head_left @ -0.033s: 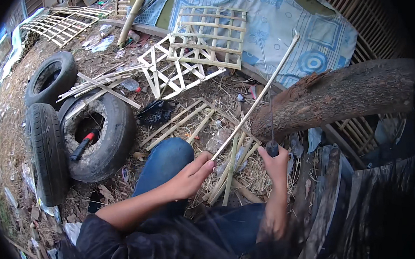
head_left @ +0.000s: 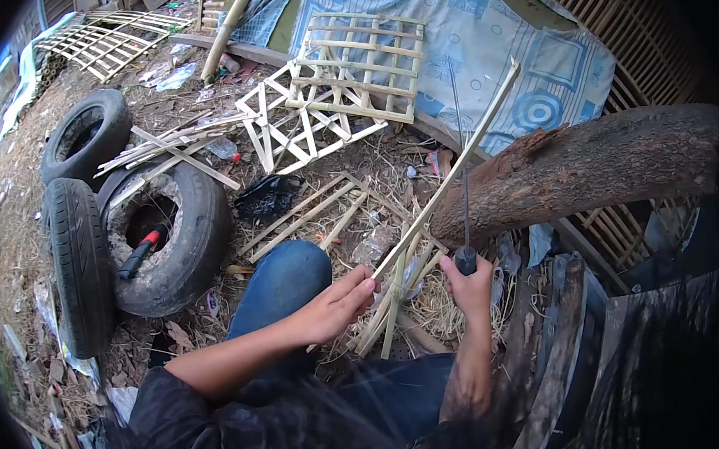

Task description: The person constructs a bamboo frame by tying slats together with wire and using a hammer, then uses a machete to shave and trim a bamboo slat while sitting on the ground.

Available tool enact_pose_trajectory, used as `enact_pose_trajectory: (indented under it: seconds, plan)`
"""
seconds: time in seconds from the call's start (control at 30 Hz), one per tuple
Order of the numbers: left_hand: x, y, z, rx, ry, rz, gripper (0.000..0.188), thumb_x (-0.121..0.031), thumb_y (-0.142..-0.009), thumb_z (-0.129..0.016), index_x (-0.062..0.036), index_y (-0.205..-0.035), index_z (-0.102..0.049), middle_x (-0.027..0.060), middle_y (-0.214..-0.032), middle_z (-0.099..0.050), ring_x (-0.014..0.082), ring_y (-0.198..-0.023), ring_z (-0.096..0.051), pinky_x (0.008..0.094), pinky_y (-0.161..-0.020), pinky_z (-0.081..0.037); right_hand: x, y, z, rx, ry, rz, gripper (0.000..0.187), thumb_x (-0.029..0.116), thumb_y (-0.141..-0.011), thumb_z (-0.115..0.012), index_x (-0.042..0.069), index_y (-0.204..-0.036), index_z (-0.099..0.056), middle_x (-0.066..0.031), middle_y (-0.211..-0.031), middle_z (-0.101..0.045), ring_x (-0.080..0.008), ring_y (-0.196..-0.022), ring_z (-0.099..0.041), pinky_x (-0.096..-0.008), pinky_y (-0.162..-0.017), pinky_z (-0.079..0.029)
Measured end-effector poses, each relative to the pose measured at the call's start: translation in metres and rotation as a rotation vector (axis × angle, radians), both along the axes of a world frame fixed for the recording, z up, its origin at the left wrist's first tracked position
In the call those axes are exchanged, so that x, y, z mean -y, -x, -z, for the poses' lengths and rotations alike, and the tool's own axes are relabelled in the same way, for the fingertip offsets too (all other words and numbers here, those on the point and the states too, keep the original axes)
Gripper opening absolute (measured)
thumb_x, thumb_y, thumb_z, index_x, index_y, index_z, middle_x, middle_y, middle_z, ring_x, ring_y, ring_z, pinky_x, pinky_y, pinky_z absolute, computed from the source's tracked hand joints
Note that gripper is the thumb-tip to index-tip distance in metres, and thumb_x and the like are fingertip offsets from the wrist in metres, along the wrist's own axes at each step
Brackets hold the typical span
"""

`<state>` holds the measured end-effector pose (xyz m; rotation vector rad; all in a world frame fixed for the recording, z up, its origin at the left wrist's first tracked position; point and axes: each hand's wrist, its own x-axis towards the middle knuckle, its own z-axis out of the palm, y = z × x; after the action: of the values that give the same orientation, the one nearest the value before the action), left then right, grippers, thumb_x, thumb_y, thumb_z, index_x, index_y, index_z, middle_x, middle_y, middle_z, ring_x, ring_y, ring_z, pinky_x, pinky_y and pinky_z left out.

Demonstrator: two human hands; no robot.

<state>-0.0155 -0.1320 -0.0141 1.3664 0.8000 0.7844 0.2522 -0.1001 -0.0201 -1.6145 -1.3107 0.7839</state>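
My left hand (head_left: pixel 346 305) is closed round the lower end of a long pale bamboo strip (head_left: pixel 455 172). The strip slants up and away to the right, its far end over the blue patterned sheet. In my right hand (head_left: pixel 469 286) is the black handle of a long, thin-bladed knife (head_left: pixel 463 177), gripped with the thumb along the handle. Its blade points away from me, nearly upright in view, and crosses in front of a thick tree trunk (head_left: pixel 587 169). Strip and blade look close near the trunk; whether they touch I cannot tell.
Old tyres (head_left: pixel 204 242) lie at the left, one holding a red-and-black handled tool (head_left: pixel 141 253). Beyond stand bamboo lattice frames (head_left: pixel 360 101) and a blue patterned sheet (head_left: pixel 523 66). Loose bamboo strips (head_left: pixel 305 215) and shavings (head_left: pixel 443 318) litter the ground around my knee.
The bamboo strip has turned slightly and shows a broader face. My right hand and the knife sit a little further left. Both hands keep their grip.
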Motion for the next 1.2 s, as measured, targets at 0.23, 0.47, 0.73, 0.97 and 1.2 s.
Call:
enact_pose_trajectory:
  seconds: [0.23, 0.47, 0.73, 0.97, 1.2]
  plan:
    - [0.003, -0.036, -0.021, 0.552, 0.625, 0.414, 0.033, -0.042, -0.100, -0.039, -0.0107, -0.107, -0.047, -0.0016, -0.080, -0.040, 0.0088, -0.067, -0.036, 0.0246, -0.061, -0.034, 0.021, 0.025, -0.010, -0.297, -0.035, -0.092, 0.022, 0.019, -0.084, -0.071, 0.002, -0.075, -0.060, -0.0028, -0.060, -0.059, -0.0069, -0.048, -0.053, -0.0220, -0.045, -0.041]
    - [0.001, -0.036, -0.024, 0.545, 0.740, 0.413, 0.039, -0.048, -0.098, -0.042, -0.0100, -0.106, -0.047, -0.0009, -0.078, -0.040, 0.0102, -0.067, -0.037, 0.0258, -0.060, -0.034, 0.024, 0.028, -0.009, -0.350, 0.008, -0.092, 0.024, 0.023, -0.086, -0.069, 0.002, -0.077, -0.062, -0.0046, -0.063, -0.064, -0.0064, -0.046, -0.052, -0.0227, -0.045, -0.041]
    - [-0.008, -0.044, -0.016, 0.573, 0.732, 0.433, 0.040, -0.048, -0.097, -0.043, -0.0094, -0.106, -0.048, -0.0011, -0.077, -0.039, 0.0104, -0.068, -0.037, 0.0261, -0.061, -0.033, 0.024, 0.022, -0.007, -0.575, -0.002, -0.052, 0.025, 0.024, -0.086, -0.069, 0.003, -0.077, -0.060, -0.0083, -0.067, -0.064, -0.0082, -0.044, -0.051, -0.0240, -0.042, -0.041]
    - [-0.006, -0.062, 0.027, 0.462, 0.581, 0.416, 0.035, -0.041, -0.101, -0.038, -0.0084, -0.110, -0.046, -0.0004, -0.077, -0.040, 0.0097, -0.069, -0.037, 0.0250, -0.062, -0.034, 0.026, 0.024, -0.017, -0.893, -0.136, 0.047, 0.022, 0.014, -0.083, -0.071, 0.006, -0.081, -0.051, -0.0122, -0.070, -0.062, -0.0118, -0.045, -0.052, -0.0263, -0.042, -0.042]
    - [-0.010, -0.069, 0.056, 0.130, 0.273, 0.398, 0.040, -0.039, -0.100, -0.042, -0.0059, -0.122, -0.045, 0.0051, -0.100, -0.051, 0.0138, -0.095, -0.050, 0.0314, -0.087, -0.042, 0.024, 0.017, -0.015, -0.951, -0.025, -0.027, 0.019, 0.008, -0.083, -0.068, 0.007, -0.079, -0.049, -0.0059, -0.064, -0.055, -0.0125, -0.045, -0.052, -0.0292, -0.052, -0.049]
